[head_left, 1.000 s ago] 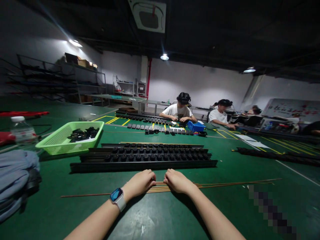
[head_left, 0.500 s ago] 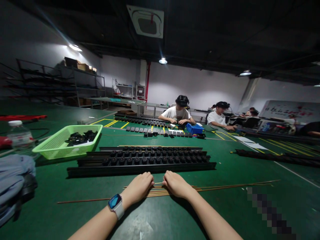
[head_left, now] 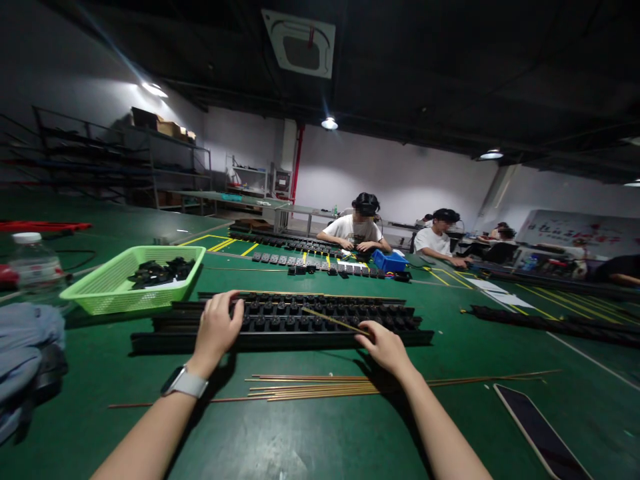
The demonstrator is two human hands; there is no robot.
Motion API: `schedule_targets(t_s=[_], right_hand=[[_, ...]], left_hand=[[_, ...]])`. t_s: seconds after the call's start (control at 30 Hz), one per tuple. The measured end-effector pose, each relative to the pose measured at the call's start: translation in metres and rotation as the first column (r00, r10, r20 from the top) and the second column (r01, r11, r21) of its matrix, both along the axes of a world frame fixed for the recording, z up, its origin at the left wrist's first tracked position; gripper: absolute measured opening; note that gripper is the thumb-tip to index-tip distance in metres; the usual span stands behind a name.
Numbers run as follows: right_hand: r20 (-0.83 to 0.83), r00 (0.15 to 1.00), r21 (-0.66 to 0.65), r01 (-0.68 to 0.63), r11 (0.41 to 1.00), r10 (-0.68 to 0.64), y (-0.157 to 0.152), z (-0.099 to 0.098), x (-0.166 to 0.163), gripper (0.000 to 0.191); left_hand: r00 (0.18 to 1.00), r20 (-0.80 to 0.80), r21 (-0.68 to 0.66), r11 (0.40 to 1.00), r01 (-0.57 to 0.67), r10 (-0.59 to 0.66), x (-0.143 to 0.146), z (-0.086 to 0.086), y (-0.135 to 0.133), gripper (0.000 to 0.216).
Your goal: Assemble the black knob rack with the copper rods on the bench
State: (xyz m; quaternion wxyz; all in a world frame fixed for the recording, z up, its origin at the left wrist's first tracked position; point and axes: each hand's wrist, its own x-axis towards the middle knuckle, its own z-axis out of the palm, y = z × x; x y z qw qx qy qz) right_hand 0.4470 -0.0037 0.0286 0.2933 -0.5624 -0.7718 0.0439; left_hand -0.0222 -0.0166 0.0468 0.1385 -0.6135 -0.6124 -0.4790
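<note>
A long black rail [head_left: 280, 323] studded with rows of black parts lies across the green table in front of me. My left hand [head_left: 216, 328] rests on its left part with fingers curled over the top row and thumb apart. My right hand [head_left: 383, 347] pinches one thin brass rod [head_left: 330, 321], which slants up and left over the rail. A bundle of brass rods [head_left: 320, 387] lies on the table between my forearms. A white watch sits on my left wrist.
A green basket [head_left: 125, 290] of black parts stands at the left, beside a water bottle [head_left: 35, 270] and grey cloth. A phone [head_left: 543, 433] lies at the lower right. More black rails [head_left: 550, 323] lie to the right. Other people work at the far end.
Both hands left the rod bundle. My left hand moved up and left onto the rail; my right hand lifted one rod toward the rail.
</note>
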Motion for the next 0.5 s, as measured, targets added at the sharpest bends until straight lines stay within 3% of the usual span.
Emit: schedule_targets(t_s=[0.1,0.17,0.33,0.5], right_hand=[[-0.228,0.956,0.042,0.197,0.980,-0.182,0.032,0.006,0.055,0.047],[-0.316,0.887,0.031,0.365,0.930,-0.337,0.051,0.016,0.089,0.058],[-0.249,0.815,-0.055,0.527,0.848,-0.523,0.077,0.034,0.143,0.056],[-0.092,0.837,-0.103,0.530,0.842,-0.539,0.087,0.023,0.154,0.048]], left_hand=[[0.988,0.037,-0.190,0.971,-0.143,0.153,-0.039,-0.008,0.020,0.059],[0.987,0.022,-0.319,0.937,-0.143,0.158,-0.058,-0.011,0.029,0.064],[1.000,-0.009,-0.534,0.845,0.012,-0.020,-0.088,-0.007,0.037,0.065],[0.996,-0.050,-0.515,0.856,0.038,-0.075,-0.104,-0.008,0.031,0.064]])
